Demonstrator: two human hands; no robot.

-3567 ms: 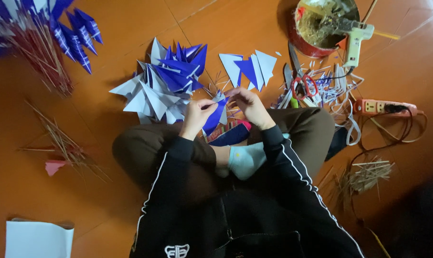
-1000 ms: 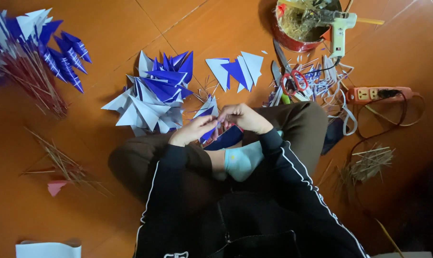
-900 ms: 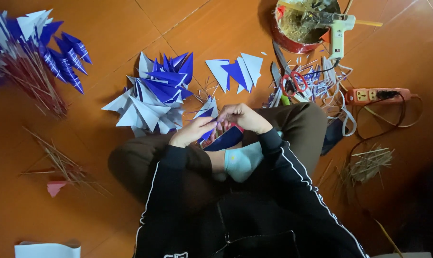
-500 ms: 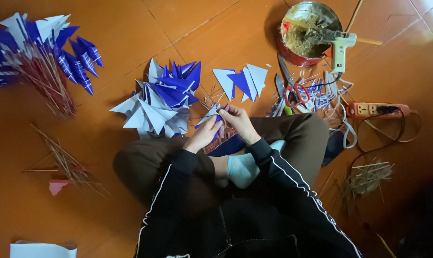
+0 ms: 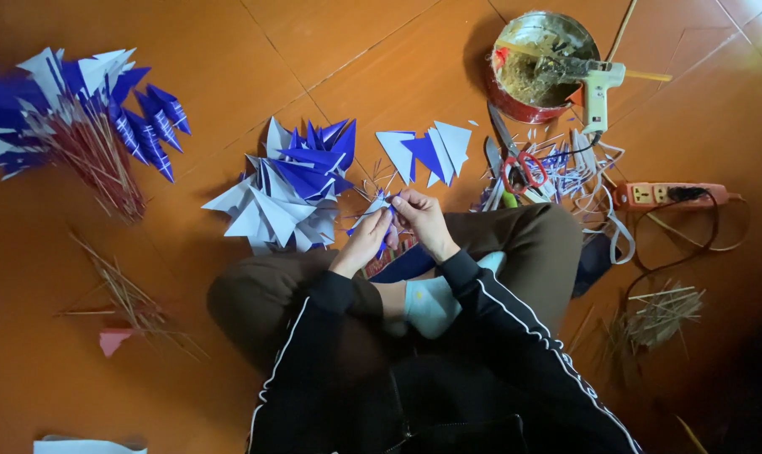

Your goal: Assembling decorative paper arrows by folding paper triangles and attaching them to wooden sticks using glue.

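Here, both hands, left hand (image 5: 366,240) and right hand (image 5: 423,220), pinch one small blue-and-white paper piece (image 5: 374,212) beside the folded paper pile (image 5: 290,187) on the floor (image 5: 229,67).

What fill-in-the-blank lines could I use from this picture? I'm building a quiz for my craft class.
1. Both hands, left hand and right hand, hold a small folded ____ piece.
2. The glue gun rests across a round ____ tin.
3. The scissors have ____ handles.
4. The pile of folded pieces lies on the ____ side of the left hand.

Missing words: paper; red; red; left
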